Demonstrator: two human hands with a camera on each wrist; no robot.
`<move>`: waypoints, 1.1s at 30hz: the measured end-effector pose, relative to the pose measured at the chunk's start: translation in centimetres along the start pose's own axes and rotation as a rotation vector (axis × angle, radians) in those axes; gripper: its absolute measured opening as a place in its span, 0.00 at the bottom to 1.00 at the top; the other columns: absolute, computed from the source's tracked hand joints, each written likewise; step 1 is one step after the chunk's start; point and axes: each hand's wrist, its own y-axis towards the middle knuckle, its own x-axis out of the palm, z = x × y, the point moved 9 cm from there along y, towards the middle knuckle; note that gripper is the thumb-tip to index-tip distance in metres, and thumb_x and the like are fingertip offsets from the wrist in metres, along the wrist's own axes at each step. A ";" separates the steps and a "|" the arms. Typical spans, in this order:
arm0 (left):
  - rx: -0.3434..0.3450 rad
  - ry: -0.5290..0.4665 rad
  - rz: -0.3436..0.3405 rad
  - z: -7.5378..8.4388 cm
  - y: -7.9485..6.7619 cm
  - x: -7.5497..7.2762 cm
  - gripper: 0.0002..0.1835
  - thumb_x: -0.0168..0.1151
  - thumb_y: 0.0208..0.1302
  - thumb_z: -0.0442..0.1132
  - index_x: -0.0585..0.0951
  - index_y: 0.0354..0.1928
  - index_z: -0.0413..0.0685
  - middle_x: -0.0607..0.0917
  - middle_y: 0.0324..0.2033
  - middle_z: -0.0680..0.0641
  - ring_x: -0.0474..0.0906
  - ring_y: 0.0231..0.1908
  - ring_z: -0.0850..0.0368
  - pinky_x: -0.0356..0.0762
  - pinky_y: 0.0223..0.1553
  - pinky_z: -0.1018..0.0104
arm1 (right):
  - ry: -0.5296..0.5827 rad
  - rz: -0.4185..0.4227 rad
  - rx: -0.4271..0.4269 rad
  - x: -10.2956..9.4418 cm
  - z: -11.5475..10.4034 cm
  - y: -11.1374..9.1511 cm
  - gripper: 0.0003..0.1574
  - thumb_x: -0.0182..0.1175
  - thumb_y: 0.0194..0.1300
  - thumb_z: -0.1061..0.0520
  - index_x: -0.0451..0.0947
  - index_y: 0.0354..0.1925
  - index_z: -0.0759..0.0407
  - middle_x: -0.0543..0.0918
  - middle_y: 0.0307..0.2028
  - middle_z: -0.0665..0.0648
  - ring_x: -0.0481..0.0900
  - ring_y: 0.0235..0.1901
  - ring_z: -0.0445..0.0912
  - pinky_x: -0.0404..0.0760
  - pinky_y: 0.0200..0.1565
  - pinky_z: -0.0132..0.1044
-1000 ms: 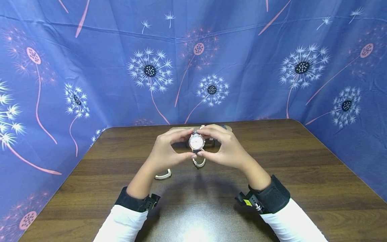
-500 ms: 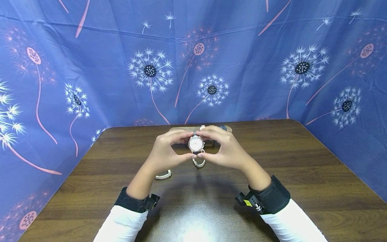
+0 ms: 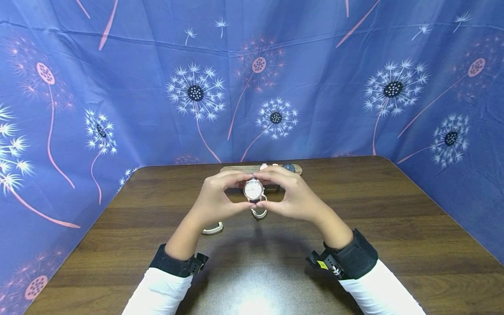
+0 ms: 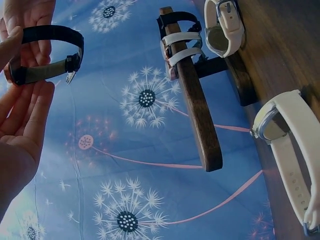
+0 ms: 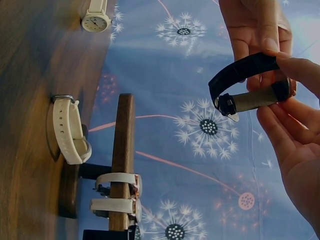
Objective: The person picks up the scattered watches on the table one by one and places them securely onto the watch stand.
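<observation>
At the centre of the head view, held up above the table, is a round wristwatch (image 3: 253,189) with a pale dial, a copper-toned metal case and a black strap looping away behind it. The left hand (image 3: 214,194) and right hand (image 3: 292,194) pinch it from either side, fingertips meeting at its top edge, thumbs at its bottom edge, leaving the dial uncovered. It should be light, its case rigid and smooth enough to slip, its strap softer and bendable; the glass probably marks or scratches easily, so the case rim or strap ends are the safer hold. Just below the hands in the frame lies a cream-white strapped watch (image 3: 260,214), with a second curved white strap (image 3: 213,229) lower and to the left. Behind the fingers, upper centre, a brown wooden display bar (image 3: 236,168) carries more watches, including a dark-dialled one (image 3: 289,167) at its right end. The brown wood-grain table (image 3: 118,227) fills the lower frame; blue dandelion-print cloth (image 3: 327,109) hangs across the top.
</observation>
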 end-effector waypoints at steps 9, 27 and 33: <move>-0.055 -0.008 -0.011 -1.2 -0.2 -0.3 0.30 0.83 0.37 0.32 0.83 0.48 0.38 0.85 0.45 0.46 0.82 0.43 0.55 0.82 0.44 0.69 | -0.131 0.022 0.033 -1.5 1.3 -0.3 0.40 0.79 0.44 0.59 0.77 0.57 0.66 0.80 0.53 0.60 0.81 0.49 0.51 0.77 0.55 0.40; -0.431 0.029 0.068 -9.9 -3.2 -5.9 0.29 0.80 0.41 0.28 0.82 0.50 0.35 0.84 0.44 0.40 0.84 0.43 0.46 0.81 0.45 0.70 | -0.120 0.223 0.434 -9.9 11.1 -4.8 0.33 0.73 0.51 0.69 0.76 0.56 0.72 0.81 0.48 0.67 0.82 0.45 0.59 0.79 0.53 0.38; -0.550 0.015 0.053 -12.8 -4.5 -6.7 0.30 0.79 0.44 0.30 0.80 0.53 0.33 0.83 0.48 0.37 0.84 0.45 0.44 0.81 0.44 0.72 | -0.079 0.209 0.584 -9.9 14.9 -7.0 0.31 0.71 0.56 0.64 0.75 0.57 0.71 0.80 0.51 0.68 0.81 0.47 0.56 0.78 0.54 0.44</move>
